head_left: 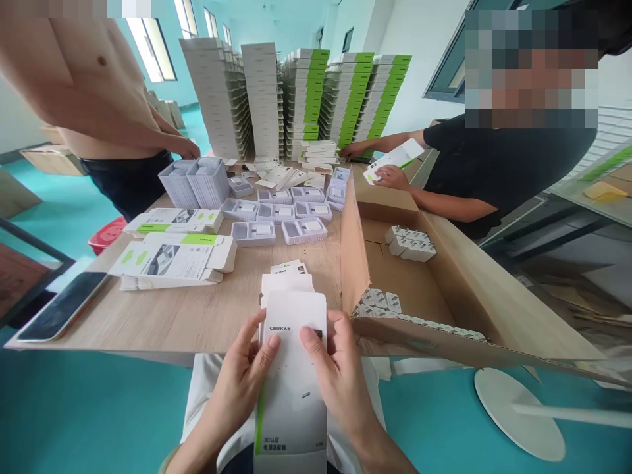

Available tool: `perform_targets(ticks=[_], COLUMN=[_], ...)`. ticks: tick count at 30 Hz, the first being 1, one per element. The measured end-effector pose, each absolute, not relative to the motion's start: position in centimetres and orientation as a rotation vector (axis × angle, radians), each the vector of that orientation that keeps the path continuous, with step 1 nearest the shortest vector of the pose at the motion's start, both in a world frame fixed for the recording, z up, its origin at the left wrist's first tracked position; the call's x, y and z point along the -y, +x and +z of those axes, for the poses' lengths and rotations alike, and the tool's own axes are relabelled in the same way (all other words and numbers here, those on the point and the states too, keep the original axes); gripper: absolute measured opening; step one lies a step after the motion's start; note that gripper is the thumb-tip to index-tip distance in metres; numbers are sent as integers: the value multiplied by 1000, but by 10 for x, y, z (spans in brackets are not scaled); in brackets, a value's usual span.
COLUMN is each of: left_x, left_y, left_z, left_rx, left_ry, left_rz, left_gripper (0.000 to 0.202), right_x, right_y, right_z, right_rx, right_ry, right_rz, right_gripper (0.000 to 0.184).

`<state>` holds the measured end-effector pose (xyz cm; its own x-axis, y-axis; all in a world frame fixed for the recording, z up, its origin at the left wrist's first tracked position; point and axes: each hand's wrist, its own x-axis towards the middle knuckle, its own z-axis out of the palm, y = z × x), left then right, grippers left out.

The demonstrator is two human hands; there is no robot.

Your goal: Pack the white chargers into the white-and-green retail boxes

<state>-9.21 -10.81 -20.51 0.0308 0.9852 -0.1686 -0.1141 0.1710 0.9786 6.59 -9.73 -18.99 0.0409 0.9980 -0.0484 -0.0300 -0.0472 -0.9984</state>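
Between my two hands is a white packaging box (293,388) with a green edge and "CEUKAZ" printed near its top flap. My left hand (249,368) grips its left side, thumb on the front face. On the opposite side my right hand (338,368) has its thumb near the dark printed square. Behind the top flap, more white card flaps and a printed card (291,268) show at the table's near part. Farther up the table (207,326) sit several white plastic trays (276,214), most with a small white piece inside.
On the left lie flat white-green boxes (170,260), a smartphone (64,306) and stacked trays (207,184). A cardboard carton (415,289) holding small white blocks stands right. Tall box stacks (306,99) rise behind. One person stands left; another, right, holds a white box (395,160).
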Motion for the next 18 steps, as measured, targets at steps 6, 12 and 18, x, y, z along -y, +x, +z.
perform_targets(ticks=[6,12,18], left_x=[116,122,120], left_y=[-79,-90,-111], left_z=[-210,-239,-258], left_rx=[-1364,-1288,-1196], left_ry=[1122,1668,1927], left_rz=[1286,1524,1475], left_gripper=[42,20,25], right_x=[103,124,120], right_y=[64,65,62], right_z=[-200,-198,-190], right_rx=[1256,1095,943], right_ry=[-1247,-1241,-1194], right_rz=[1123,1291,1480], right_gripper=[40,53,59])
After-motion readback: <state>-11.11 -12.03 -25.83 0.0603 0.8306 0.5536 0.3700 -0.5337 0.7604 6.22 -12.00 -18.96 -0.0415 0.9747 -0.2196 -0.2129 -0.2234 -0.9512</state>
